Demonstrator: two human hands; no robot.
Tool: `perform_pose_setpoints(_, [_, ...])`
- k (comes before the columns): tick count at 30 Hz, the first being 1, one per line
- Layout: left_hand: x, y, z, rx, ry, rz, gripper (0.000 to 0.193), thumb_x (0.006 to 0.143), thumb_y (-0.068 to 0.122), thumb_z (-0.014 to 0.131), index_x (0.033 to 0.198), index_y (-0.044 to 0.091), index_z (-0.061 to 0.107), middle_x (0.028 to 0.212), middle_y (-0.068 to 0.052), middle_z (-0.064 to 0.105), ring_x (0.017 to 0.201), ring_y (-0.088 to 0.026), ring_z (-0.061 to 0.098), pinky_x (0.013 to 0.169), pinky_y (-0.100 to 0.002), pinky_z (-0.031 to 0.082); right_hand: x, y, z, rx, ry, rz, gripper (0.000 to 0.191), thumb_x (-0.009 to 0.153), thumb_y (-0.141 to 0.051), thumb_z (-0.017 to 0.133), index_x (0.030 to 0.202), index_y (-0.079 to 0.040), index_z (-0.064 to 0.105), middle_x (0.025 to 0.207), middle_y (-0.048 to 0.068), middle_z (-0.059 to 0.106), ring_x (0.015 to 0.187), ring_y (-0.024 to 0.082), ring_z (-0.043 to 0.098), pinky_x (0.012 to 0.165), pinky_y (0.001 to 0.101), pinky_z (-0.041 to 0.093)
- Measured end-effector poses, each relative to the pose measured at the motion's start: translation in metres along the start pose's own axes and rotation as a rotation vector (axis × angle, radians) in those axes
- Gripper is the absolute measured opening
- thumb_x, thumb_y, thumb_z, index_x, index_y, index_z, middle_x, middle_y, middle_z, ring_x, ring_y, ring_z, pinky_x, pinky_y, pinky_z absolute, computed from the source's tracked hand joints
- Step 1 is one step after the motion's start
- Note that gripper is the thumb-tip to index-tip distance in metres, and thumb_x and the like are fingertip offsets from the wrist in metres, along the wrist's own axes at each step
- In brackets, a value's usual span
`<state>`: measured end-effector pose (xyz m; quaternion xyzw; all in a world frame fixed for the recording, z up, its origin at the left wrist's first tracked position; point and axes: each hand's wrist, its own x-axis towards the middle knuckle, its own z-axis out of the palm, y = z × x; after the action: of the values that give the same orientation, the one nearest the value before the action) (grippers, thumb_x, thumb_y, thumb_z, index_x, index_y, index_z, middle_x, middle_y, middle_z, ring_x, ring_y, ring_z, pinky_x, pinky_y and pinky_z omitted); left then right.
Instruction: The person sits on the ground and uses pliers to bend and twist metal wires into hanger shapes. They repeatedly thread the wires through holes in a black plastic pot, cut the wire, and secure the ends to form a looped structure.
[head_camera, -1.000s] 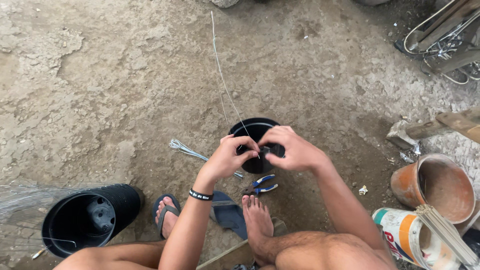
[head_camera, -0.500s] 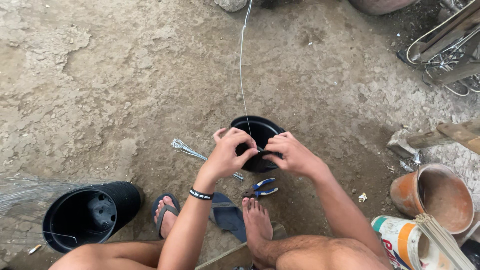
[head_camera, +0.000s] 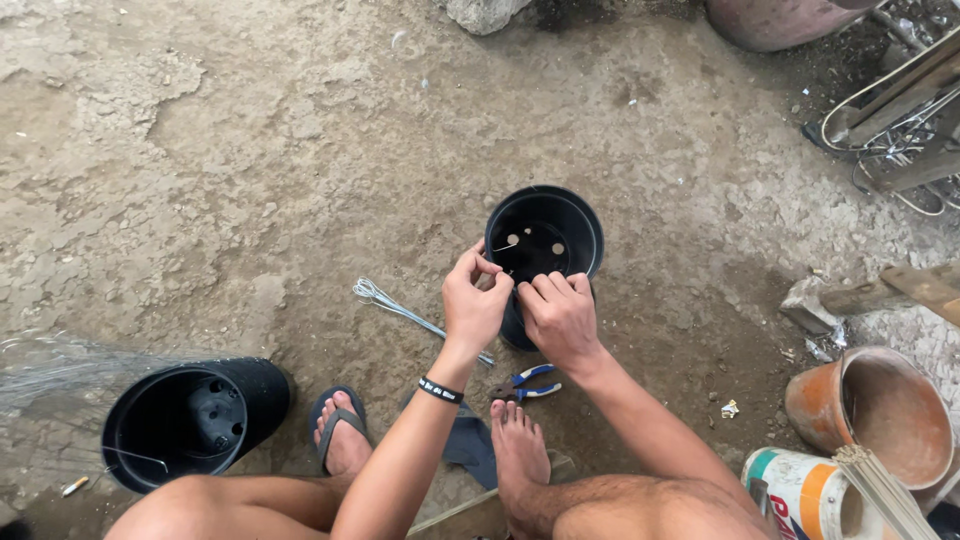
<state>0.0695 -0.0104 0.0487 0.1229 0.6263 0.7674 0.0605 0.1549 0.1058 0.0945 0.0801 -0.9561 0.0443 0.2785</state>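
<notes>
Both hands at the near rim of a black pot (head_camera: 545, 240) on the dirt floor (head_camera: 300, 180) — left hand (head_camera: 475, 300) pinching thin wire, right hand (head_camera: 560, 318) clenched on the rim — fastening apparently unfinished, pliers (head_camera: 525, 383) idle nearby.

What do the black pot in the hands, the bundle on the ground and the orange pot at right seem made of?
Black pot: probably plastic, thin, smooth, slightly glossy wall. Bundle: likely metal wire, grey and shiny. Orange pot: looks like terracotta, matte, dusty, though painted plastic is possible.
</notes>
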Motion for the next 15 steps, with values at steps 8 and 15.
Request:
perform_pose_setpoints(8, [-0.001,-0.005,0.002,0.017,0.147,-0.105,0.018,0.081,-0.005,0.066,0.094,0.003,0.055,0.077,-0.001,0.060,0.065,-0.004,0.052,0.054,-0.021,0.042,0.000,-0.010,0.011,-0.107,0.004,-0.029,0.012,0.084,-0.013,0.070,0.095,-0.007,0.069,0.083,0.002,0.058,0.079,0.019,0.057,0.076,0.0370,0.038])
perform_pose_setpoints(15, [-0.004,0.012,-0.001,0.074,0.110,0.038,0.029,0.087,0.003,0.068,0.110,0.002,0.051,0.095,-0.006,0.067,0.087,-0.011,0.063,0.074,-0.027,0.055,0.009,-0.005,0.005,-0.065,-0.012,-0.038,0.013,0.081,-0.012,0.071,0.093,-0.008,0.070,0.084,0.003,0.061,0.083,0.021,0.058,0.078,0.0395,0.039])
